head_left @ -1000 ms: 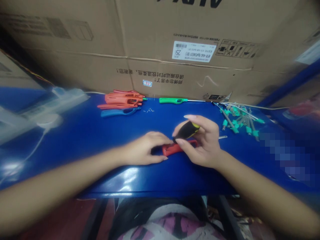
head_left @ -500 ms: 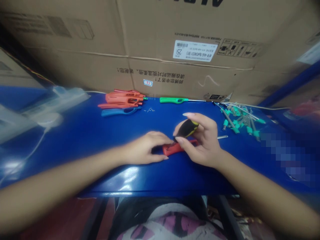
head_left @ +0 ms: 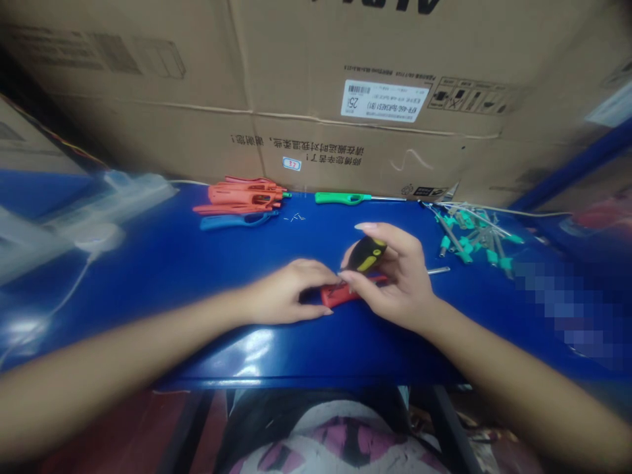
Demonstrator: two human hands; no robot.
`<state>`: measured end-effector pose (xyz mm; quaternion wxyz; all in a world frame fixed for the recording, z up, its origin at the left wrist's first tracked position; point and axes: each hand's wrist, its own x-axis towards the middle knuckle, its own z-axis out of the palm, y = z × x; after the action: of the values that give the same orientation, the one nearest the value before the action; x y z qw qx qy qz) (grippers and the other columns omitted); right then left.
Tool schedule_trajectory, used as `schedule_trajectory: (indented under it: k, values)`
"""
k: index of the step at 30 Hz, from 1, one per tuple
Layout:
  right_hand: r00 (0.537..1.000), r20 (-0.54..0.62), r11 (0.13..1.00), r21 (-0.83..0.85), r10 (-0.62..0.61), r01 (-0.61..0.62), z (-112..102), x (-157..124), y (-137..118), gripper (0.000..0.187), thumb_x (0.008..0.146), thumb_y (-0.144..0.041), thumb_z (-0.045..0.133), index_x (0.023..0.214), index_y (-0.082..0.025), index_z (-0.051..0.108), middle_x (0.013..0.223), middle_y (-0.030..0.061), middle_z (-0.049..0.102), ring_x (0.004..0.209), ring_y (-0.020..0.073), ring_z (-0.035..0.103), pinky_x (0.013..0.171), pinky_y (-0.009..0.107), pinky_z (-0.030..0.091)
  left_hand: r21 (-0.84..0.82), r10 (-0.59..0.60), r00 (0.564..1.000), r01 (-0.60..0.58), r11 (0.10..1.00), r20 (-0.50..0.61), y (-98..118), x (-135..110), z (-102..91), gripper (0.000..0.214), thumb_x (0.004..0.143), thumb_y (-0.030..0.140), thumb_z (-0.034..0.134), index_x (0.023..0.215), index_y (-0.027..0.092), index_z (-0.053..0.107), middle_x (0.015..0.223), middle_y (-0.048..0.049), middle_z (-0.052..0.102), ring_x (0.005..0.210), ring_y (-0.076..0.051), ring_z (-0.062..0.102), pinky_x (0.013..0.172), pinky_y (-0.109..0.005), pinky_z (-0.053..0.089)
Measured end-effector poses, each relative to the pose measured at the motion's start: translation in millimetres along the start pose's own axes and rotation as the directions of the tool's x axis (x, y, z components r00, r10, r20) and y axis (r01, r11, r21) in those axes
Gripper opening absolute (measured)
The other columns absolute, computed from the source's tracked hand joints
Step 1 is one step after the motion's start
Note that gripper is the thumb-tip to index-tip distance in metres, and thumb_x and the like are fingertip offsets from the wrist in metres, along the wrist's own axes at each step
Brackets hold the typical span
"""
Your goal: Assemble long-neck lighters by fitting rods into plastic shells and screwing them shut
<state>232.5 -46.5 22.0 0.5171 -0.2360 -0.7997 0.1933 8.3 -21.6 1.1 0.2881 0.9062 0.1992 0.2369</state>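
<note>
A red long-nosed lighter point(head_left: 340, 294) lies on the blue table, its metal tube point(head_left: 438, 270) showing beyond my right hand. My left hand point(head_left: 291, 293) pinches the lighter's handle end between thumb and fingers, holding it against the tabletop. In my right hand point(head_left: 399, 276) is a short black and yellow screwdriver point(head_left: 367, 255), tilted, its lower end at the lighter's body. The fingers hide part of the lighter, and I cannot make out the screwdriver's tip. Behind the hands lie several tiny screws point(head_left: 296, 217).
Orange lighter shells point(head_left: 244, 194) and a blue one point(head_left: 237, 221) lie at the back left. A green lighter point(head_left: 343, 198) lies by the cardboard box point(head_left: 296, 79). Metal tubes with teal ends point(head_left: 474, 234) are heaped at right. A white cable point(head_left: 69, 296) crosses the left side.
The screwdriver handle has turned in my right hand, showing more yellow, and that hand has shifted slightly left. My left hand and the lighter stay in place.
</note>
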Motion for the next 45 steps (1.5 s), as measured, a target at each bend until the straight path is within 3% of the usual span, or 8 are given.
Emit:
schedule_trajectory:
  k: [7, 13, 17, 22, 28, 34, 40, 45]
  values:
    - [0.992, 0.121, 0.999, 0.013, 0.037, -0.038, -11, 7, -7, 0.064, 0.094, -0.017, 0.059, 0.152, -0.028, 0.033, 0.138, 0.0133, 0.056, 0.101, 0.0223, 0.070, 0.075, 0.036, 0.066, -0.016, 0.018, 1.000, -0.018, 1.000, -0.025, -2, 0, 2.3, 0.041, 0.089, 0.033, 0.074, 0.126, 0.019, 0.065, 0.121, -0.0117, 0.072, 0.115, -0.027, 0.065, 0.103, -0.043, 0.047]
    - [0.995, -0.004, 0.941, -0.327, -0.096, 0.089, -20, 18, -1, 0.060, 0.081, -0.035, 0.080, 0.131, -0.028, 0.049, 0.106, 0.0045, 0.065, 0.073, 0.0170, 0.067, 0.056, 0.028, 0.058, 0.008, -0.037, 0.999, 0.037, 0.999, -0.021, 8, 8, 10.1, 0.035, 0.088, 0.022, 0.069, 0.123, 0.017, 0.066, 0.112, -0.0104, 0.072, 0.103, -0.025, 0.066, 0.095, -0.041, 0.051]
    - [0.980, 0.130, 0.876, -0.442, -0.150, 0.193, -30, 39, -8, 0.037, 0.087, -0.040, 0.073, 0.116, -0.023, 0.057, 0.104, 0.0076, 0.070, 0.084, 0.0215, 0.070, 0.072, 0.032, 0.060, 0.043, -0.149, 0.988, 0.151, 0.988, -0.041, 18, 17, 15.3, 0.037, 0.084, 0.016, 0.069, 0.120, 0.014, 0.066, 0.107, -0.0110, 0.071, 0.099, -0.027, 0.066, 0.090, -0.041, 0.053]
    - [0.990, 0.131, 0.957, -0.288, 0.057, -0.017, -31, 51, -10, 0.023, 0.096, -0.027, 0.059, 0.118, -0.020, 0.061, 0.098, 0.0051, 0.072, 0.071, 0.0148, 0.068, 0.064, 0.026, 0.057, 0.043, -0.186, 0.981, 0.189, 0.981, -0.062, 20, 24, 20.4, 0.042, 0.083, 0.017, 0.068, 0.125, 0.020, 0.066, 0.112, -0.0079, 0.072, 0.103, -0.026, 0.065, 0.094, -0.040, 0.052]
    - [0.977, 0.030, 0.888, -0.412, -0.211, 0.204, -31, 42, -1, 0.027, 0.089, -0.037, 0.072, 0.112, -0.023, 0.067, 0.095, 0.0055, 0.073, 0.074, 0.0182, 0.066, 0.071, 0.032, 0.057, 0.024, -0.181, 0.981, 0.183, 0.983, -0.069, 12, 20, 22.7, 0.047, 0.085, 0.020, 0.070, 0.132, 0.018, 0.063, 0.112, -0.0095, 0.071, 0.102, -0.025, 0.063, 0.094, -0.041, 0.052]
    - [0.985, 0.171, 0.991, -0.136, 0.037, -0.014, -35, 39, -2, 0.037, 0.103, -0.028, 0.046, 0.139, -0.023, 0.052, 0.111, 0.0072, 0.070, 0.068, 0.0130, 0.065, 0.065, 0.028, 0.056, 0.020, -0.125, 0.992, 0.125, 0.992, -0.010, 14, 15, 20.0, 0.042, 0.092, 0.025, 0.065, 0.134, 0.019, 0.060, 0.116, -0.0094, 0.070, 0.103, -0.025, 0.060, 0.092, -0.041, 0.050]
    - [0.966, 0.142, 0.904, -0.345, -0.215, 0.251, -40, 35, -1, 0.033, 0.096, -0.043, 0.060, 0.121, -0.021, 0.061, 0.103, 0.0082, 0.070, 0.088, 0.0204, 0.068, 0.075, 0.031, 0.056, 0.019, -0.092, 0.995, 0.093, 0.996, -0.029, 12, 12, 19.8, 0.040, 0.092, 0.025, 0.067, 0.131, 0.018, 0.061, 0.113, -0.0095, 0.070, 0.101, -0.024, 0.059, 0.093, -0.040, 0.050]
    - [0.972, 0.222, 0.989, -0.140, 0.078, -0.047, -33, 33, -10, 0.037, 0.105, -0.026, 0.039, 0.142, -0.021, 0.044, 0.116, 0.0080, 0.068, 0.076, 0.0121, 0.067, 0.070, 0.027, 0.057, 0.023, -0.111, 0.994, 0.111, 0.994, -0.011, 12, 13, 19.1, 0.038, 0.092, 0.025, 0.066, 0.130, 0.018, 0.061, 0.112, -0.0093, 0.069, 0.101, -0.024, 0.060, 0.091, -0.040, 0.051]
